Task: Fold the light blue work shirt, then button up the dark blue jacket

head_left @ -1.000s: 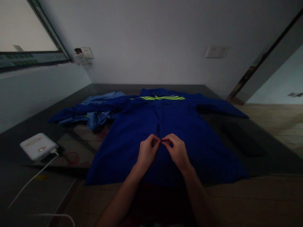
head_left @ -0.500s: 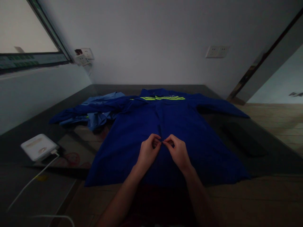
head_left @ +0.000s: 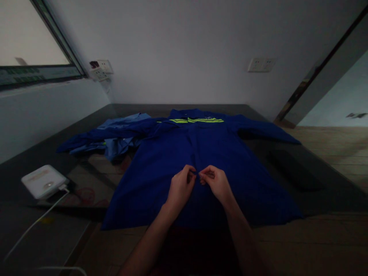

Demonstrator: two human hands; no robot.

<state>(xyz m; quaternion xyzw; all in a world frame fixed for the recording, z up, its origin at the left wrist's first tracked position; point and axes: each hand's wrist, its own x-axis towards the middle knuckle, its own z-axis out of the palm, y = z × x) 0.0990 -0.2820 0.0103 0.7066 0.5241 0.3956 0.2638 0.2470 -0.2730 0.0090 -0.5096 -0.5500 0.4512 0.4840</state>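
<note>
A dark blue work jacket (head_left: 161, 161) with yellow-green stripes across the chest lies spread front up, collar at the far side. Low on its front opening, my left hand (head_left: 182, 184) pinches the cloth between thumb and fingers. Just to the right, a small gap away, my right hand (head_left: 215, 182) is closed in a pinch on the same front edge. Any button or fastener between the fingertips is too small and dark to make out.
The jacket rests on a dark, glossy table (head_left: 94, 111). Lighter blue clothing (head_left: 115, 147) lies bunched under its left-hand sleeve. A white box-shaped device (head_left: 44, 180) with a cable stands at the left, and a dark flat object (head_left: 294, 168) at the right. Wall sockets (head_left: 261, 65) are behind.
My fingertips, almost touching before, are now slightly farther apart, with the right hand's lower fingers showing more. The jacket lies as before, and the view has shifted slightly.
</note>
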